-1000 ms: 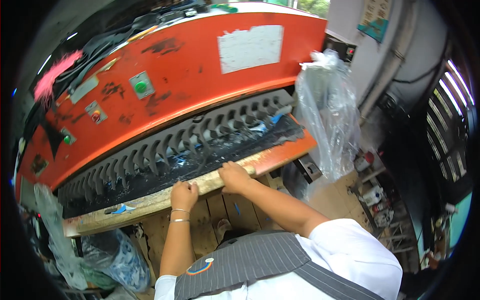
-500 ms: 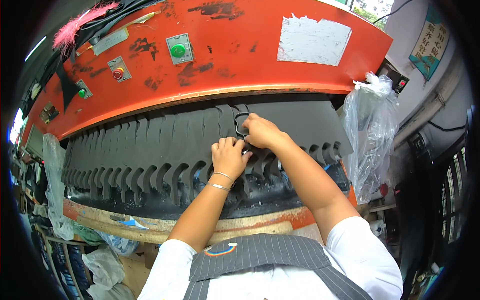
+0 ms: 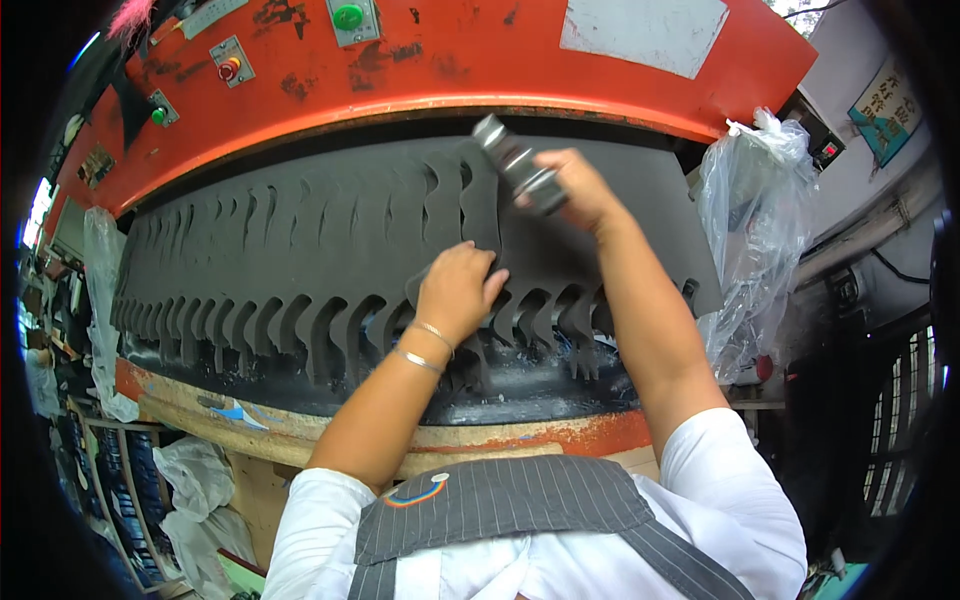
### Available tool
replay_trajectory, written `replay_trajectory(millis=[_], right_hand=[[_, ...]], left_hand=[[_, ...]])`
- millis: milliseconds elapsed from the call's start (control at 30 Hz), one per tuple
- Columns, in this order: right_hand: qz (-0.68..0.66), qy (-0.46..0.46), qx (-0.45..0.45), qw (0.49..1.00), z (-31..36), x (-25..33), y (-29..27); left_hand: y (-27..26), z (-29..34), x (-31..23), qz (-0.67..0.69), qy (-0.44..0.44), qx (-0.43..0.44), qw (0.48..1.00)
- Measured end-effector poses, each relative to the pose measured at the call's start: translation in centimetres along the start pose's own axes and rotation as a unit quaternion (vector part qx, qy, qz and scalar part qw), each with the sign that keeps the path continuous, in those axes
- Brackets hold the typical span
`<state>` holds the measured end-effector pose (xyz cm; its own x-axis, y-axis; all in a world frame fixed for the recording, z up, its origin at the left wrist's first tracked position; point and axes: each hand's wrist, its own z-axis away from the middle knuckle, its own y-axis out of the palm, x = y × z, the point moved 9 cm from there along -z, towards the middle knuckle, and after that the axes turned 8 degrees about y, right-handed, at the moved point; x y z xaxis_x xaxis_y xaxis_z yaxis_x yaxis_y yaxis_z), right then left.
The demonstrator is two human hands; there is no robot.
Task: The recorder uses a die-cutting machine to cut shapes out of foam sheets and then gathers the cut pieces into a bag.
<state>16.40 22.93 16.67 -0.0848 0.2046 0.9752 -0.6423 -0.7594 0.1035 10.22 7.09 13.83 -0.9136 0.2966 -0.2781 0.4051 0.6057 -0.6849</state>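
Note:
A dark grey foam sheet (image 3: 640, 220) lies across the machine's bed, with rows of curved cuts through its left part and wavy strips hanging along its near edge. My right hand (image 3: 582, 192) is closed around a shiny metal cutting die (image 3: 518, 165), which is tilted over the sheet and smeared by motion. My left hand (image 3: 457, 288) rests on the sheet near the cut strips, thumb apart from the fingers, with nothing seen in it. Part of the sheet is hidden under both hands.
Beyond the sheet rises an orange machine beam (image 3: 450, 70) with a green button (image 3: 348, 17) and a red button (image 3: 229, 69). Clear plastic bags (image 3: 755, 220) hang at the right end. A worn wooden edge (image 3: 300, 440) runs along the near side.
My right hand has lifted the cutting die from the sheet, up and to the right, turning it. My left hand has let go of the die's near end and now lies on the foam.

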Motion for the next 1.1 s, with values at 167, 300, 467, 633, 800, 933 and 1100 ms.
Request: replay_trajectory(millis=[167,300,467,633,800,933,1100], right_hand=[[0.444,-0.026,-0.023,0.895,1.7,1.9,-1.8],[0.53,-0.037,-0.012,0.847,2.4,-4.3,-0.1],[0.457,-0.108,-0.143,0.871,8.3,-3.3,0.6],[0.561,-0.126,-0.202,0.793,9.8,-4.3,1.9],[0.572,-0.145,-0.196,0.783,10.4,-4.8,1.9],[0.572,-0.155,-0.207,0.778,9.9,-4.2,1.1],[0.582,-0.13,-0.19,0.78,6.5,-4.5,-0.1]], left_hand=[[3.2,-5.7,3.8,-0.003,-0.142,0.201,0.969],[6.1,-4.6,4.9,-0.066,-0.112,0.234,0.964],[5.0,-4.2,5.1,-0.048,-0.117,0.208,0.97],[5.1,-4.6,4.0,-0.02,-0.115,0.189,0.975],[5.5,-4.1,3.5,-0.006,-0.109,0.187,0.976],[6.0,-5.3,3.4,-0.028,-0.087,0.179,0.98],[6.1,-5.9,6.7,0.051,-0.06,0.183,0.98]])
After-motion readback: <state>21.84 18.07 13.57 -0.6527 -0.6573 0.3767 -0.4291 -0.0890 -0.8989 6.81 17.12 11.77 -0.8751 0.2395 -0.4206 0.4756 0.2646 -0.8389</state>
